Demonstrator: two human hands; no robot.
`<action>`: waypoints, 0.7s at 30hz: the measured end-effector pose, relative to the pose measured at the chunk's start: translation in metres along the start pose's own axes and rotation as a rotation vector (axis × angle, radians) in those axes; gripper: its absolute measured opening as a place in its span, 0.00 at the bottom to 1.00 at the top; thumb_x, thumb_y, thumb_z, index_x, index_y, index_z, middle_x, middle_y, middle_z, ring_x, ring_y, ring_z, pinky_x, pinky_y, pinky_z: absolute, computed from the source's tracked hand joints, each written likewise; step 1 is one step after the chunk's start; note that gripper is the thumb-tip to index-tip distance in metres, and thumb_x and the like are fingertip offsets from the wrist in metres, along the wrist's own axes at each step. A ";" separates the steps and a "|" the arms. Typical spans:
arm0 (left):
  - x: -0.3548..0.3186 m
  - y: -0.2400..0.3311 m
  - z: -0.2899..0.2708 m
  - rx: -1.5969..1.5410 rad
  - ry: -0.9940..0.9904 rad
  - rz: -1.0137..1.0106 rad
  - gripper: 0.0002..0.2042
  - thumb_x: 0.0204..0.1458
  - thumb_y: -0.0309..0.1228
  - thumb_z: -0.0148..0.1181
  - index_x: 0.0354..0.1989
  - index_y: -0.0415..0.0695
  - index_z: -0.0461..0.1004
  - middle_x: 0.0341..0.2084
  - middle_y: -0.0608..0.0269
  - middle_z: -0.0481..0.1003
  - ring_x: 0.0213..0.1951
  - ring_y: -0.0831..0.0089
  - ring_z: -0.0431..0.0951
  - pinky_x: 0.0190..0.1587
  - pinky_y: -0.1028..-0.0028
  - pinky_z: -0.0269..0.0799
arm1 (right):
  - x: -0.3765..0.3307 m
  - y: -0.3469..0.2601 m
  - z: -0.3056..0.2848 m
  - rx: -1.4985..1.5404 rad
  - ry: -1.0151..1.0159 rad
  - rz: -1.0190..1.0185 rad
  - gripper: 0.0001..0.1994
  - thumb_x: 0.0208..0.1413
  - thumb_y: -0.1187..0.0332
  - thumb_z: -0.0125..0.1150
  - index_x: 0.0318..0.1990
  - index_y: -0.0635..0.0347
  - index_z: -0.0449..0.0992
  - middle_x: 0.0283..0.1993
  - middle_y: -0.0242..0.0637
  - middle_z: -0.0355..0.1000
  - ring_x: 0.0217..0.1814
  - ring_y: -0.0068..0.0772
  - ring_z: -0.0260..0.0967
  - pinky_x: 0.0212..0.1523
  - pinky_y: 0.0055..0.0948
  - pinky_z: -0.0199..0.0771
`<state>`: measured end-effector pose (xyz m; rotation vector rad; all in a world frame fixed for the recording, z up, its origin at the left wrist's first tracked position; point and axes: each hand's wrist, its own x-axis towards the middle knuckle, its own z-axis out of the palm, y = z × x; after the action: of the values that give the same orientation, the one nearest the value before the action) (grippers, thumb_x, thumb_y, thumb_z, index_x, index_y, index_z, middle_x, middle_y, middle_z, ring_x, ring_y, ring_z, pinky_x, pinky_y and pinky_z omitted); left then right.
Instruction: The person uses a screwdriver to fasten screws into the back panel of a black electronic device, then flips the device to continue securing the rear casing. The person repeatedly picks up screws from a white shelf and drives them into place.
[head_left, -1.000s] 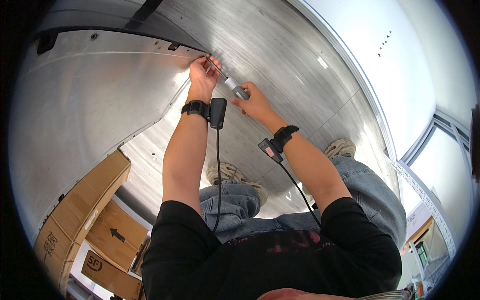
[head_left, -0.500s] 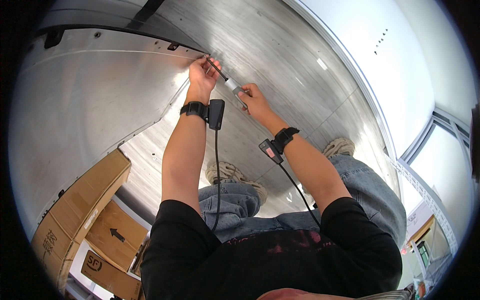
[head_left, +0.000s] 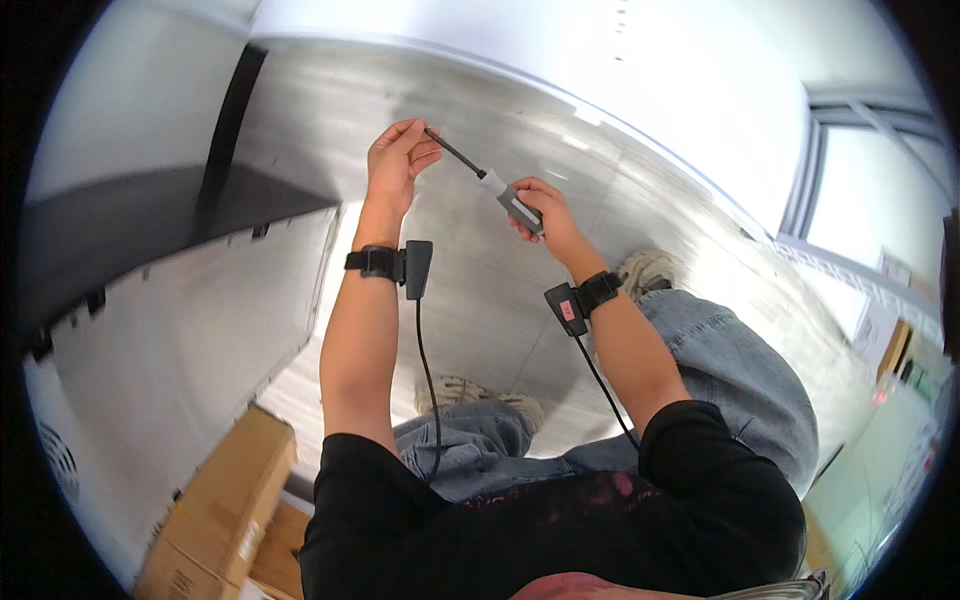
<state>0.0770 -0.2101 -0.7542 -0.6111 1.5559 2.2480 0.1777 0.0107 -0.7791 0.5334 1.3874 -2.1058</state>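
My right hand (head_left: 548, 212) is wrapped round the grey handle of a screwdriver (head_left: 515, 205), whose dark shaft points up and left. At the tip of that shaft, my left hand (head_left: 398, 165) pinches with thumb and forefinger, its other fingers loosely curled. Whatever small piece may be in this pinch is too small to make out. Both hands are above the pale floor, apart from the large metal panel (head_left: 190, 370) on the left. Small dark clips sit along the panel's far edge, beside a black surface (head_left: 150, 215).
A cardboard box (head_left: 225, 490) stands at the lower left against the panel. Ahead and to the right runs a white wall (head_left: 700, 110). Each wrist carries a black strapped device, the left one (head_left: 418, 270) and the right one (head_left: 567, 308), with cables trailing toward me.
The screwdriver tip and my left fingers have come away from the panel's edge and are now over the floor. My view has turned, bringing more of the black surface into sight.
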 end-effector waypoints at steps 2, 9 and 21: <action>0.010 0.006 0.043 0.077 -0.049 0.013 0.06 0.56 0.31 0.54 0.37 0.42 0.71 0.30 0.60 0.76 0.34 0.72 0.77 0.37 0.76 0.74 | -0.012 -0.012 -0.025 0.051 0.053 -0.088 0.11 0.57 0.64 0.46 0.41 0.60 0.70 0.21 0.34 0.69 0.15 0.21 0.61 0.14 0.21 0.55; 0.049 -0.012 0.168 0.602 -0.064 0.478 0.08 0.50 0.31 0.60 0.33 0.39 0.78 0.24 0.66 0.76 0.28 0.77 0.72 0.33 0.77 0.68 | -0.058 -0.010 -0.092 0.324 0.343 -0.255 0.12 0.58 0.65 0.42 0.41 0.61 0.69 0.20 0.35 0.68 0.14 0.22 0.60 0.14 0.22 0.55; 0.085 -0.060 0.223 1.072 -0.126 1.045 0.04 0.44 0.28 0.63 0.28 0.44 0.79 0.24 0.65 0.75 0.33 0.67 0.72 0.36 0.70 0.69 | -0.069 -0.001 -0.108 0.436 0.520 -0.230 0.12 0.58 0.64 0.41 0.41 0.61 0.68 0.20 0.35 0.68 0.14 0.23 0.59 0.14 0.22 0.55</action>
<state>0.0006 0.0221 -0.7778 0.7830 2.9809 1.3719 0.2332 0.1264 -0.7787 1.2171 1.2898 -2.5972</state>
